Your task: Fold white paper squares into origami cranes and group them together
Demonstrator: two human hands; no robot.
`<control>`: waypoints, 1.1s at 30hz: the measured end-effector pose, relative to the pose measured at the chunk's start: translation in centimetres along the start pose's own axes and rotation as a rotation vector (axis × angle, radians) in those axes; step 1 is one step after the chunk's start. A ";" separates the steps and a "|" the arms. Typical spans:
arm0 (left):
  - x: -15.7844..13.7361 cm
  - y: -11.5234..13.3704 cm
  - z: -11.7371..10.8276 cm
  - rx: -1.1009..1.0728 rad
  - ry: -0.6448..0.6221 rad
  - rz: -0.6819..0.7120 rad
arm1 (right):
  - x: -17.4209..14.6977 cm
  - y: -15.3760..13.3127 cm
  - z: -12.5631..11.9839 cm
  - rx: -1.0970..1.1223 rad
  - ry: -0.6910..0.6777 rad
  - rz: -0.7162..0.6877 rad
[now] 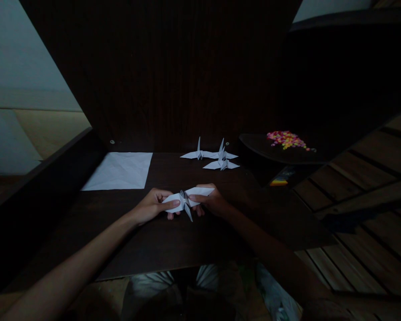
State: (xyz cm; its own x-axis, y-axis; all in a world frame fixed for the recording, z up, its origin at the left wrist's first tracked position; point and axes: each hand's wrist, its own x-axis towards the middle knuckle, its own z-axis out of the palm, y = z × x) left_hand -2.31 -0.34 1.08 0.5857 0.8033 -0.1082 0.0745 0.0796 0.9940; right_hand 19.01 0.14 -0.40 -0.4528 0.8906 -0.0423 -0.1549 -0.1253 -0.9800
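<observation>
The left hand point(152, 207) and right hand point(214, 201) each pinch one side of a folded paper crane point(186, 201), held between them over the surface point(173, 247); light, even thumb pressure beside the central folds should keep creases crisp.

One head-worn camera looks forward and down over the worktop point(167, 252). Its wide frame reaches from the person's legs point(150, 285) at bottom centre to a pale wall point(30, 49) at upper left.
</observation>
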 end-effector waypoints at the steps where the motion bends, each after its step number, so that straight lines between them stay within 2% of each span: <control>1: 0.0 0.0 0.0 -0.002 0.006 0.000 | 0.0 0.0 -0.1 0.000 0.005 -0.001; 20: 0.4 -0.5 -0.3 -0.078 0.048 -0.007 | 0.2 -0.9 -0.6 0.115 0.087 0.068; 30: 0.3 -0.3 -0.3 -0.077 0.043 -0.027 | 0.2 -1.1 -0.8 0.095 0.093 0.075; 33: 0.2 -0.2 -0.5 -0.123 0.081 -0.029 | 0.5 -0.9 -1.3 0.094 0.085 0.100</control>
State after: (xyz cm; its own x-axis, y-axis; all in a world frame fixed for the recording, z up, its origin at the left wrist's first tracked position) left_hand -2.55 0.10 0.89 0.5174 0.8442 -0.1402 -0.0125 0.1713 0.9851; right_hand 20.11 1.26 0.26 -0.3944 0.9050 -0.1595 -0.1954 -0.2522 -0.9477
